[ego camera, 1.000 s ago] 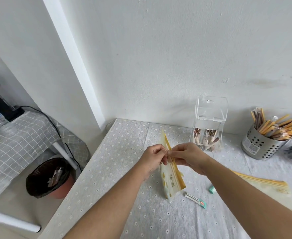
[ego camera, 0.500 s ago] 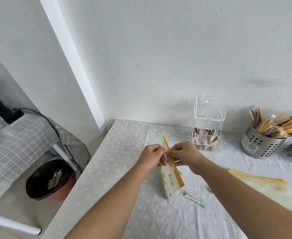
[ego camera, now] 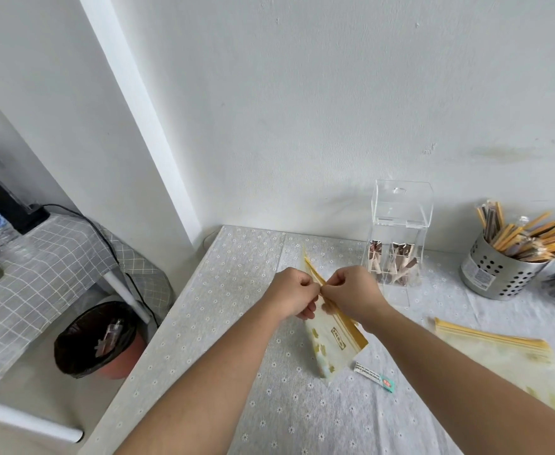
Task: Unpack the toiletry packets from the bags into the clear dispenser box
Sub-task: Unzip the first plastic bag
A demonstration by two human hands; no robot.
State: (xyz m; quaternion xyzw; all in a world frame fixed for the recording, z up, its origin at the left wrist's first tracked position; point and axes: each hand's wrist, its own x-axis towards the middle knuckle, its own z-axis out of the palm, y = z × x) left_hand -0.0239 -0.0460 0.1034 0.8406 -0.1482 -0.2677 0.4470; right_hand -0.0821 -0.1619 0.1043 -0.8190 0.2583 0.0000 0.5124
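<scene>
Gripping the bag [ego camera: 333, 339] at its zip with left hand [ego camera: 290, 295] and right hand [ego camera: 351, 295], fingers curled, one each side. Held on edge, zip running away; box [ego camera: 397, 231] beyond, nearer the right hand

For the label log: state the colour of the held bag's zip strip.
The zip strip is yellow-orange; head view shows it.

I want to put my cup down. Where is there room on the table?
Bare cloth lies left of the held bag, out to the edge, and back by the wall. The right is crowded: box, holder, flat bag, packet.
</scene>
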